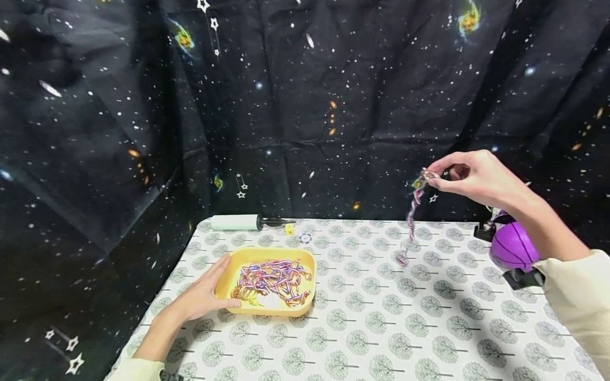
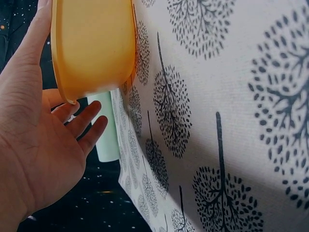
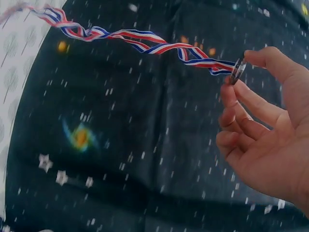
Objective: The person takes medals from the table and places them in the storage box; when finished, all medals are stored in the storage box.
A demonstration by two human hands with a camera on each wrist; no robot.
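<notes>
My right hand (image 1: 476, 177) is raised above the table and pinches a medal (image 3: 237, 70) by its edge between thumb and fingertips. From the medal hangs a twisted red, white and blue ribbon (image 1: 412, 212), its lower end just above the tabletop. At the left, my left hand (image 1: 205, 293) grips the end of a yellow plastic tub (image 1: 274, 311), fingers along one side and thumb at the front rim. Inside the tub lies a tangle of striped ribbons (image 1: 274, 278) with gold-coloured medals (image 1: 245, 293) at its front left corner.
Behind the tub lie a pale green hand pump (image 1: 235, 222), a small yellow tag (image 1: 289, 229) and a round chip (image 1: 305, 238). A purple ball (image 1: 512, 246) with black parts sits by the right forearm. A dark starry curtain (image 1: 310, 106) backs the tree-patterned tablecloth (image 1: 362, 323).
</notes>
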